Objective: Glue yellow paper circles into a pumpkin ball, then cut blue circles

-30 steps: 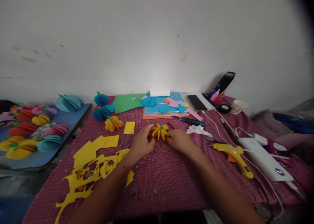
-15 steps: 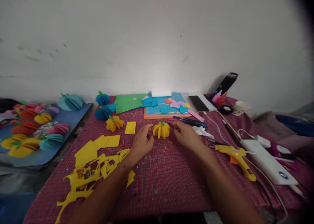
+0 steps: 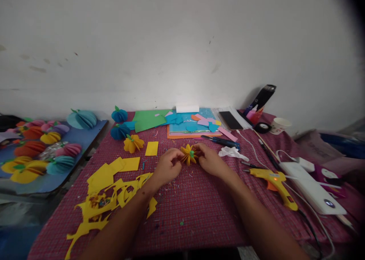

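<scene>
A small yellow paper pumpkin [image 3: 188, 156] is tipped toward me between my hands, its green stem facing the camera and its folds fanned around it. My left hand [image 3: 170, 165] pinches its left side with thumb and fingers. On the other side, my right hand [image 3: 209, 159] grips the upper right edge. A finished-looking yellow paper pumpkin [image 3: 133, 143] stands to the left, near a yellow paper square [image 3: 151, 148]. Yellow paper offcuts [image 3: 125, 191] lie beside my left forearm.
A yellow glue gun [image 3: 273, 182] with a lit orange light lies right, near a white power bank [image 3: 313, 187] and cables. A utility knife [image 3: 221, 141], phone [image 3: 230, 120] and coloured sheets [image 3: 149, 119] are at the back. Several paper pumpkins crowd a blue side table [image 3: 94, 132].
Both hands have closed in on the yellow paper pumpkin and taken hold of it. It has tilted from upright so its green stem faces me.
</scene>
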`<state>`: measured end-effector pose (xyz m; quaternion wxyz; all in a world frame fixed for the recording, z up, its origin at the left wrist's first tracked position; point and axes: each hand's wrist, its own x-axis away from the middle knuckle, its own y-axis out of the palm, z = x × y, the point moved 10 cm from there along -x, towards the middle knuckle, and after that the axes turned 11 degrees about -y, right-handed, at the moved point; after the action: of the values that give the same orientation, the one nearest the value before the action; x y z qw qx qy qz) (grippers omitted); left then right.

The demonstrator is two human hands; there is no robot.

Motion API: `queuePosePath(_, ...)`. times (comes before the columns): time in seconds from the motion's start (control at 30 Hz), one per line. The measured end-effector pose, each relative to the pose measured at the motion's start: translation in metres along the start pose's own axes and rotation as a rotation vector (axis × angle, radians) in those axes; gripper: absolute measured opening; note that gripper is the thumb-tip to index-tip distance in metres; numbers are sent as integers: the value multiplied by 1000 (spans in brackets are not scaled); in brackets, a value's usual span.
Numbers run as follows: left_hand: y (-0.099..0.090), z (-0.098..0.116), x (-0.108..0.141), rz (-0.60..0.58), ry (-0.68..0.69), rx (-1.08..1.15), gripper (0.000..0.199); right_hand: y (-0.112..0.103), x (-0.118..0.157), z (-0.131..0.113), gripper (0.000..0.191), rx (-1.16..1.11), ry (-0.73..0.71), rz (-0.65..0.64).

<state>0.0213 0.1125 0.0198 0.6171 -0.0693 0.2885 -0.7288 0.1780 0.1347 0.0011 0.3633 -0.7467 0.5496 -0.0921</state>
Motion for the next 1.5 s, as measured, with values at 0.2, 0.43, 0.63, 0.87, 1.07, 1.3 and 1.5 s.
queuePosePath(0.2,2,-4,-2,-13,-30,-15,20,7,0,2,72,-5,-58,6)
queuePosePath(0.43,8,-10,-1,-64,-74,-20,13,0,0,-7,72,19,-95,50)
queuePosePath(0.63,6,-10,1,-23,-101,-48,13,-25,9,-32,23,237,-47,-31)
queuePosePath(0.87,14,-6,3,-69,-75,-75,13,7,19,-54,41,562,-4,-242)
queuePosePath(1.07,16,-4,4,-93,-40,-134,15,9,14,-31,40,650,99,-230)
queuePosePath(1.3,1,-1,2,37,33,-256,13,6,13,-24,39,649,94,-226)
queuePosePath(1.5,-3,9,6,87,125,-398,11,8,13,-27,39,696,79,-216)
